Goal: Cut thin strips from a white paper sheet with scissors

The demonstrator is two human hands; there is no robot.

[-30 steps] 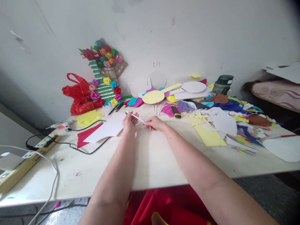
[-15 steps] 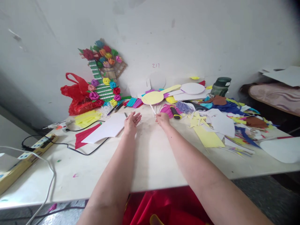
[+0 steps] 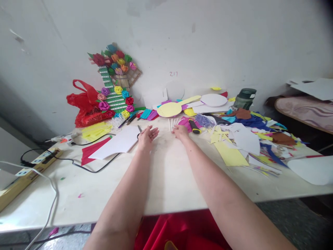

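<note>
My left hand (image 3: 147, 136) is palm up with its fingers spread and nothing in it, beside the dark scissors (image 3: 139, 129) and the right end of a white paper sheet (image 3: 118, 143). Across a small gap, my right hand (image 3: 180, 132) has its fingers closed at the near ends of several thin white sticks (image 3: 173, 122). Whether it grips one of them is too small to tell. Just beyond the sticks lies a yellow paper fan shape (image 3: 169, 109). A black and yellow cutter (image 3: 194, 126) rests right of my right hand on magenta paper.
Paper scraps (image 3: 260, 128) and a dark green bottle (image 3: 244, 99) are at the right. A flower decoration (image 3: 114, 83) and red bag (image 3: 85, 104) stand at the back left. A power strip (image 3: 33, 170) with cables lies at the left edge.
The white stick at my right hand has gone from slanting toward the yellow fan to lying among the other sticks. My left hand stays open in nearly the same place.
</note>
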